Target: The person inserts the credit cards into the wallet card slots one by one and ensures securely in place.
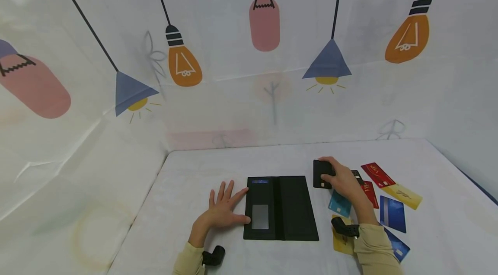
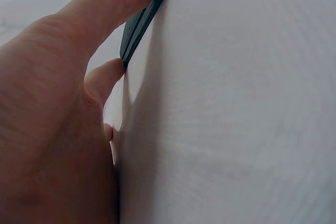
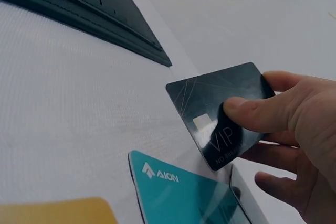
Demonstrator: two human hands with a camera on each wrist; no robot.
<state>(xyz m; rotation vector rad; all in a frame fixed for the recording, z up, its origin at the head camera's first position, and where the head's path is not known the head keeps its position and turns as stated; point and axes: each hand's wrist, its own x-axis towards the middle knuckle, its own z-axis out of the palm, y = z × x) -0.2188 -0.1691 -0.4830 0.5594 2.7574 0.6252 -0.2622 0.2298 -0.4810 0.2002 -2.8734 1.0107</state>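
An unfolded black wallet (image 1: 297,208) lies on the white table, its clear window (image 1: 260,216) in the left half. My left hand (image 1: 222,210) has its fingers spread, with thumb and index fingertip at the wallet's left edge. In the left wrist view those two digits touch the edge of the dark wallet (image 2: 137,32). To the wallet's right, my right hand (image 1: 344,183) pinches a black VIP card (image 3: 210,98), thumb on its printed face and fingers behind. The right wrist view has this card tilted above the table, near a teal AION card (image 3: 173,198).
Several cards lie scattered at the right: a red VIP card (image 1: 377,174), a yellow card (image 1: 406,196), another red card (image 1: 369,193), a blue card (image 1: 393,214) and a second blue card (image 1: 397,244). A gold card (image 1: 342,242) lies partly under the right wrist. A lamp-printed sheet (image 1: 225,106) hangs behind.
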